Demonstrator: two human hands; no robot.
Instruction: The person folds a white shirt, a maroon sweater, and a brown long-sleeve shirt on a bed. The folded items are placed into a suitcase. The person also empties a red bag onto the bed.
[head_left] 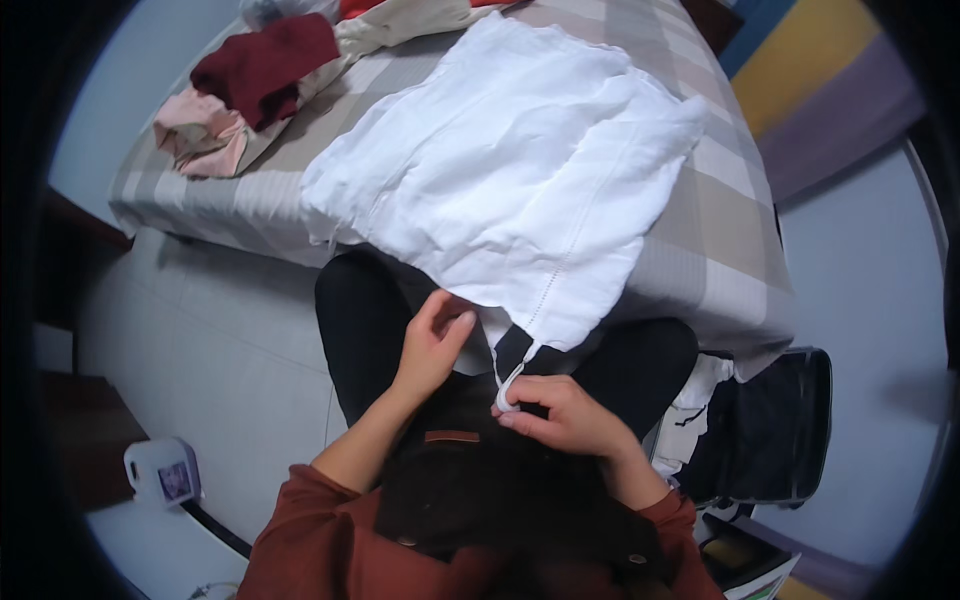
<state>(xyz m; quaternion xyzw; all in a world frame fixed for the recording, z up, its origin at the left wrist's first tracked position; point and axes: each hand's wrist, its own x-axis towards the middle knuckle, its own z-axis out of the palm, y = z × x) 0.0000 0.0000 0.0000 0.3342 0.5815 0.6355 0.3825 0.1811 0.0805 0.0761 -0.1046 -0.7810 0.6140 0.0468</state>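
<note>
A white strappy top (510, 170) lies spread over the bed's near edge, its closest end hanging toward my lap. Its thin white strap (510, 385) runs down into my right hand (565, 415), which pinches it between thumb and fingers. My left hand (437, 335) is at the near hem, left of the strap. Its fingers curl against the cloth with the tips partly hidden, and it seems to grip the edge. Between the strap and the hem a dark gap shows my clothing behind.
The bed (720, 290) has a checked beige cover. A maroon garment (265, 65) and a pale pink one (200, 135) lie at its far left. An open black suitcase (770, 430) with white cloth stands right of my knee. A white jug (160, 470) sits at lower left.
</note>
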